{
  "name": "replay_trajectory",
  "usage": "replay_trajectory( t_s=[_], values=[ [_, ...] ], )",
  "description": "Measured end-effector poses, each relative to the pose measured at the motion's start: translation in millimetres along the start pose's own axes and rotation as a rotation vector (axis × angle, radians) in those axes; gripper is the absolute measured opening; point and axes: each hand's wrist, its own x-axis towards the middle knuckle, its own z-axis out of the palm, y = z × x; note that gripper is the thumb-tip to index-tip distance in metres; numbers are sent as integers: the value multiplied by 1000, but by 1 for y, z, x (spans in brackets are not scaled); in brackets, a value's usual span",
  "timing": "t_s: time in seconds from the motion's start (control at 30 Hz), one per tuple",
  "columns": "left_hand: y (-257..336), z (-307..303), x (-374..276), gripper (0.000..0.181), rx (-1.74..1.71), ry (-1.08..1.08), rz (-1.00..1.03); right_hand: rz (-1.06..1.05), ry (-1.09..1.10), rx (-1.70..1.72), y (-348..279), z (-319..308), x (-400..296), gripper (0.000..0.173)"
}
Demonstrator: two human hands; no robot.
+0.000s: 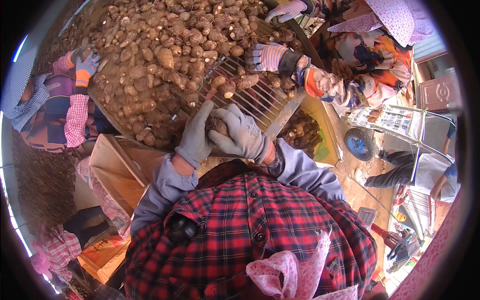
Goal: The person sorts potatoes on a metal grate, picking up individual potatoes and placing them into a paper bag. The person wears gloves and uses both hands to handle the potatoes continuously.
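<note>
Both of my hands wear grey work gloves and meet in front of my chest, at the near edge of the sorting table. My right hand (242, 133) is closed around a brown taro corm (218, 126). My left hand (197, 131) presses against the corm's left side, its thumb and fingers pointing up. Just beyond my hands lies a metal bar grate (262, 103) with a few taro corms (227, 89) on it. A large heap of taro corms (165, 58) covers the table to the left and beyond.
Co-workers' gloved hands reach over the heap at the left (87, 69) and over the grate at the right (268, 58). An open cardboard box (118, 168) stands at lower left. A yellow-sided bin (324, 131) holds more corms at right. A person stands by a wheeled cart (390, 122) farther right.
</note>
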Motion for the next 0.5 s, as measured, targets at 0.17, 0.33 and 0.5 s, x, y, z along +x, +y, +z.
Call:
replay_trajectory(
  t_s=[0.17, 0.33, 0.5],
  values=[
    [35, 20, 11, 25, -549, 445, -484, 792, 159, 705, 20, -24, -7, 37],
    [-18, -118, -60, 23, -419, 826, -538, 857, -90, 415, 58, -126, -81, 41],
    [-132, -249, -235, 25, 1055, 269, -789, 369, -176, 9, 69, -116, -22, 44]
  ],
)
